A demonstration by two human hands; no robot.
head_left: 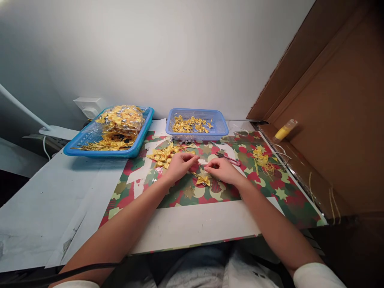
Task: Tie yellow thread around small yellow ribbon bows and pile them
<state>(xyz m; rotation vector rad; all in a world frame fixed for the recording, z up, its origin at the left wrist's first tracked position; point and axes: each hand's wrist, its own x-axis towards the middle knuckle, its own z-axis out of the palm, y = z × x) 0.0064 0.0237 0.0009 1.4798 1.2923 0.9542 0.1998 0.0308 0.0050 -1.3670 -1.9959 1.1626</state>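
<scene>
1. A pale wall [192,52] stands behind the table, with brown cardboard [336,100] along the right; on the tabletop I see a patterned sheet [280,194] in green, red and yellow.
2. My view shows a gold bow [203,181] lying on the sheet, just below the gap between the hands, with thin gold stems pointing toward the left hand [179,166].
3. Left fingers: thumb and forefinger drawn together, tips about meeting. I cannot tell what, if anything, they pinch.
4. The right hand [222,171] is curled, thumb close to forefinger (any thread there is too fine for me to resolve), so I cannot confirm a hold.
5. Beside the left hand I log a heap of gold bows [163,156]; silver beads [186,142] lie behind it.
6. Pink-handled snips [234,161] lie just beyond the right hand; a yellow thread tangle [264,161] sits farther right.
7. Back row: a blue tray [99,153] and a lighter basket [196,137], both containing gold pieces.
</scene>
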